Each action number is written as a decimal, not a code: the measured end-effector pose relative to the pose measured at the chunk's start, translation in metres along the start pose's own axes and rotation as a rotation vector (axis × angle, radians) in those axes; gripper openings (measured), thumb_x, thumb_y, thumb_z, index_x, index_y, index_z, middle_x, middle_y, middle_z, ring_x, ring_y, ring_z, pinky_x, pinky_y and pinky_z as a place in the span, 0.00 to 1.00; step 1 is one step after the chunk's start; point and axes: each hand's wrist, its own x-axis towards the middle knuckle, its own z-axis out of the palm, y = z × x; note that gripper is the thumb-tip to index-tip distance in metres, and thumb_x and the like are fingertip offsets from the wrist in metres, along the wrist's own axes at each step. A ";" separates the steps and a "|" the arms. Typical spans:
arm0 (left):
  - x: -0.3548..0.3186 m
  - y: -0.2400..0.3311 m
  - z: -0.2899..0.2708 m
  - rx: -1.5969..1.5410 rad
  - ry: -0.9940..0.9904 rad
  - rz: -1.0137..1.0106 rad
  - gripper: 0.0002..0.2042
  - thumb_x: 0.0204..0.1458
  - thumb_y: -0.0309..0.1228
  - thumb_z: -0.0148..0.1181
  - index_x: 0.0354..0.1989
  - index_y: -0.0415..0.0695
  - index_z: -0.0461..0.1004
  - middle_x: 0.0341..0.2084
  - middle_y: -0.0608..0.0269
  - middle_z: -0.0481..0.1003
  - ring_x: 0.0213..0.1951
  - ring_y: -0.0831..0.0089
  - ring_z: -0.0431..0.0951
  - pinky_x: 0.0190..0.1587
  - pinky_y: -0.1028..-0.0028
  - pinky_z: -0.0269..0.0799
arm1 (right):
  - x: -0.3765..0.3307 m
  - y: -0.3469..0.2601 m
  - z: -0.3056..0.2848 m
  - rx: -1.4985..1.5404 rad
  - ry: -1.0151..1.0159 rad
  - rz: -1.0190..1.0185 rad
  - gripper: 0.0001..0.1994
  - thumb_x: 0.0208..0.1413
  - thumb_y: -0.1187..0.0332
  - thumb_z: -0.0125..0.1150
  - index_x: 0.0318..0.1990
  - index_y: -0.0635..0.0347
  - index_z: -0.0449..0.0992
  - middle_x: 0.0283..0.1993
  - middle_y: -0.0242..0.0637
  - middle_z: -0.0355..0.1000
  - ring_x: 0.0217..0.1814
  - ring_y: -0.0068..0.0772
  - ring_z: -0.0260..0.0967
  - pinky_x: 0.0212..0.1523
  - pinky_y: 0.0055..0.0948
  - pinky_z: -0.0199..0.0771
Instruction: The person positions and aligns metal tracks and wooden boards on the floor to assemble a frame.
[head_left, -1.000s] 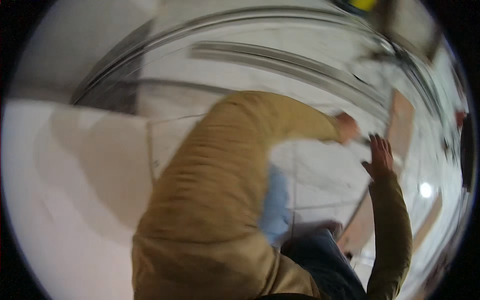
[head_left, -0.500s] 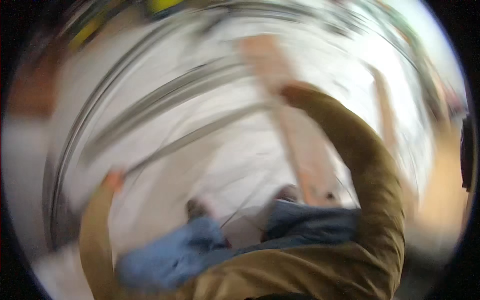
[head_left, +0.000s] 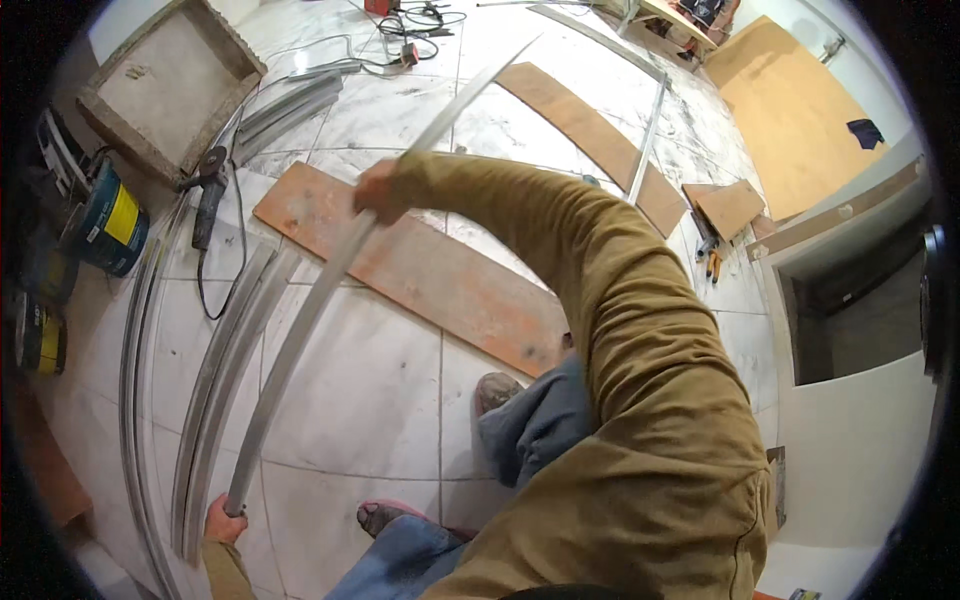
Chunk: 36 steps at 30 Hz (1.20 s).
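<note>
A long grey metal profile (head_left: 318, 296) runs diagonally above the floor, held in both hands. My left hand (head_left: 225, 521) is closed round its near end at the lower left. My right hand (head_left: 382, 192) grips it farther up, over a reddish-brown board (head_left: 430, 272) that lies flat on the tiles. The far end of the profile points up and to the right, past the board. Left of it, more metal profiles (head_left: 222, 375) lie lengthwise on the floor, close to my left hand.
An angle grinder (head_left: 208, 203) with a cord lies by a rough-edged square tray (head_left: 165, 92). Buckets (head_left: 112, 225) stand at the left. Another brown board (head_left: 580, 125) and orange-handled pliers (head_left: 714, 266) lie to the right, near a wall opening (head_left: 850, 300). Cables (head_left: 415, 20) are at the back.
The view has turned and sharpened from a blur. The metal profile now slants more steeply, its near end closer to me. Both hands still hold it.
</note>
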 end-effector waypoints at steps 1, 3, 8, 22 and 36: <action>-0.009 -0.019 0.007 -0.038 0.056 0.024 0.20 0.35 0.26 0.63 0.42 0.37 0.77 0.32 0.55 0.79 0.34 0.64 0.79 0.39 0.65 0.74 | -0.014 0.023 0.008 -0.088 -0.041 0.046 0.13 0.41 0.66 0.67 0.39 0.47 0.81 0.35 0.37 0.78 0.43 0.44 0.77 0.40 0.42 0.75; -0.018 -0.014 0.015 -0.031 0.094 0.076 0.19 0.35 0.25 0.61 0.41 0.37 0.77 0.29 0.55 0.78 0.31 0.64 0.78 0.37 0.66 0.73 | -0.034 0.036 0.010 -0.072 -0.219 0.271 0.11 0.40 0.68 0.66 0.35 0.49 0.81 0.35 0.37 0.79 0.41 0.43 0.77 0.37 0.43 0.76; 0.016 0.117 0.044 0.039 0.061 0.134 0.19 0.36 0.26 0.59 0.41 0.34 0.75 0.27 0.51 0.77 0.31 0.62 0.78 0.38 0.66 0.73 | 0.001 -0.025 0.043 -0.062 -0.419 -0.002 0.14 0.41 0.66 0.67 0.40 0.48 0.81 0.39 0.36 0.79 0.44 0.43 0.77 0.41 0.43 0.77; -0.050 0.086 0.131 0.108 -0.050 -0.047 0.18 0.33 0.33 0.65 0.36 0.41 0.77 0.27 0.50 0.78 0.34 0.53 0.80 0.42 0.61 0.75 | -0.153 0.123 0.160 -0.100 -0.313 0.495 0.15 0.40 0.66 0.66 0.40 0.48 0.80 0.45 0.34 0.78 0.49 0.38 0.77 0.50 0.47 0.73; 0.043 0.180 0.146 0.126 -0.011 0.024 0.21 0.35 0.33 0.65 0.41 0.37 0.76 0.30 0.43 0.80 0.36 0.52 0.82 0.42 0.61 0.77 | -0.046 0.011 0.217 -0.009 -0.272 -0.074 0.17 0.39 0.55 0.70 0.39 0.48 0.79 0.40 0.40 0.77 0.45 0.45 0.76 0.44 0.44 0.76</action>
